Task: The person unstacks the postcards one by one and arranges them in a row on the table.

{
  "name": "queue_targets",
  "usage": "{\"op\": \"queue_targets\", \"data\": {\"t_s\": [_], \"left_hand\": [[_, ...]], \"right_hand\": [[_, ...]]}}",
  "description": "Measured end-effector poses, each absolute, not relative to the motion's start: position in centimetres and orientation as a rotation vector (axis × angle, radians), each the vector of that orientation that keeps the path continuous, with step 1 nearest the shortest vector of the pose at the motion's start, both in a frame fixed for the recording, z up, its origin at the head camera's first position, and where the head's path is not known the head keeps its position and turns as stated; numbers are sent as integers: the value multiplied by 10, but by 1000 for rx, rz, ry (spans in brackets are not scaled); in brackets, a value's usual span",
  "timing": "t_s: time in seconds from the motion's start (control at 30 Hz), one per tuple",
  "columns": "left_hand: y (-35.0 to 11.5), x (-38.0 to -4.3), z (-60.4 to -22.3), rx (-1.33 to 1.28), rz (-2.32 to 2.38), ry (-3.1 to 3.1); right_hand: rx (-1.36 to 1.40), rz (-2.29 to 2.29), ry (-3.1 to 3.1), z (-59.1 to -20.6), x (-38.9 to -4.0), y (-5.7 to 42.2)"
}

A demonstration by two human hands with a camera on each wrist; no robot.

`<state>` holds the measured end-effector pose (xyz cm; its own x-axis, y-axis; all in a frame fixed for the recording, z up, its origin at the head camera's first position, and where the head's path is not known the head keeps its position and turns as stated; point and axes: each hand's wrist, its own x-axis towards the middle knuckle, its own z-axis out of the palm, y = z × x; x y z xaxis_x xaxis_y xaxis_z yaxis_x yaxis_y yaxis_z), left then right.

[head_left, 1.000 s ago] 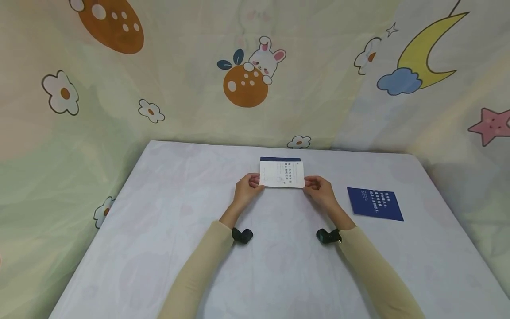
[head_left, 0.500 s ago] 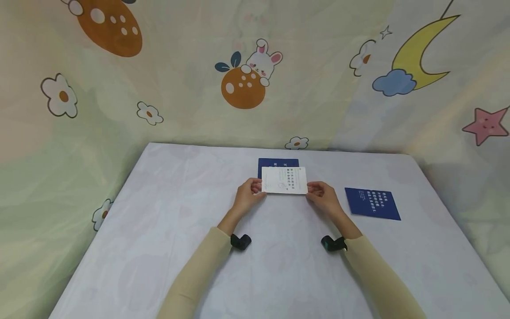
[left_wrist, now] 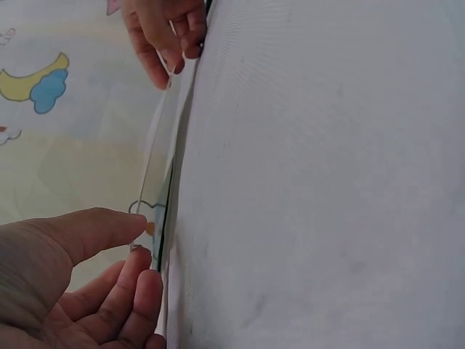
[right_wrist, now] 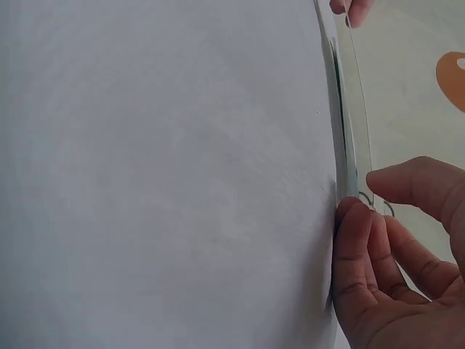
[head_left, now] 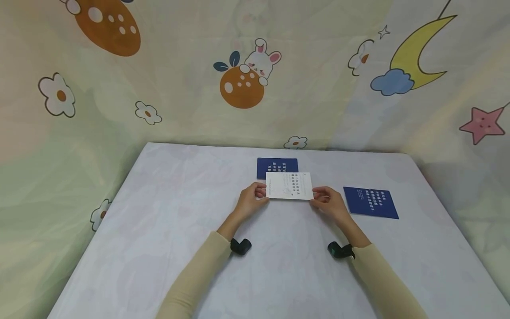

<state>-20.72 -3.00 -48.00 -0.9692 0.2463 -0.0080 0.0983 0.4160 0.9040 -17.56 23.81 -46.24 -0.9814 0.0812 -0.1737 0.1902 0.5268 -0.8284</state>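
Note:
A white card [head_left: 289,186] with columns of dark printed characters is held between both hands, above the table. My left hand [head_left: 250,200] pinches its left end, and my right hand [head_left: 330,204] pinches the opposite end. From each wrist the card shows nearly edge-on, with the left thumb and fingertips [left_wrist: 135,251] at one end and the right thumb and fingertips [right_wrist: 369,200] at the other. Just behind it a blue card [head_left: 276,165] with white writing lies on the table, its near edge partly covered in the head view.
A second blue card [head_left: 370,203] with white writing lies to the right of my right hand. The white-covered table [head_left: 179,190] ends at the back against a hanging cloth [head_left: 183,88] printed with cartoon figures.
Both hands have drawn the white card toward me and slightly right. More of the blue card behind it now shows. The blue card on the right stays where it was.

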Motion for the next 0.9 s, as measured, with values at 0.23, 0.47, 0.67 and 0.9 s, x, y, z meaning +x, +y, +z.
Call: {"op": "queue_targets", "data": {"t_s": [0.23,0.47,0.67,0.9], "left_hand": [[-23,-200,-478,331,1561,2511],[-15,-194,-477,412,1566,2461],[-5,-191,-477,457,1553,2445],[7,-190,-481,499,1531,2439]], "right_hand": [[269,-1446,2640,-462,-164,245],[245,-1435,2657,-460,-152,257],[225,-1390,2690,-458,-143,267],[262,-1378,2695,-457,-134,276]]}}
